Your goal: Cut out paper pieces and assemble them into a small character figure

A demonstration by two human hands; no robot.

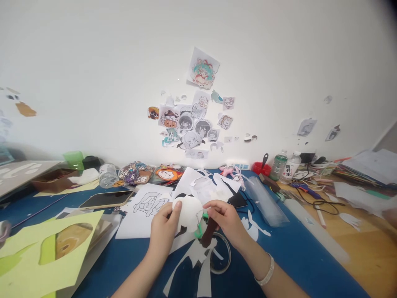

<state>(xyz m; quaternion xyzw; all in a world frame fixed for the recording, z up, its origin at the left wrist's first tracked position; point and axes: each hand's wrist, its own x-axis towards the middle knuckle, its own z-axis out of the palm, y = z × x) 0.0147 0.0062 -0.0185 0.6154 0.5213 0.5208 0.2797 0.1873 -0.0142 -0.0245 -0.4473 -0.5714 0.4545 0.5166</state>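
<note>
My left hand [166, 225] pinches a white rounded paper cutout [190, 211] between thumb and fingers, the thumb on its near face. A dark patch shows along the cutout's upper edge. At its right side my right hand [225, 217] has its fingertips drawn together; what lies between them is too small to make out. Just under the right fingers are a dark brown strip [208, 231] and a small green piece [198, 231]. Below, a roll of clear tape [228, 252] and grey-white paper scraps [204, 269] rest on the blue mat [254, 269].
Line drawings [149, 205] lie beyond my left hand, with a phone [107, 198] farther left. Yellow card [62, 256] covers the front left. A red cup [261, 168] and bottles [279, 165] stand by the wall. Right of the mat is cluttered wooden tabletop [369, 244].
</note>
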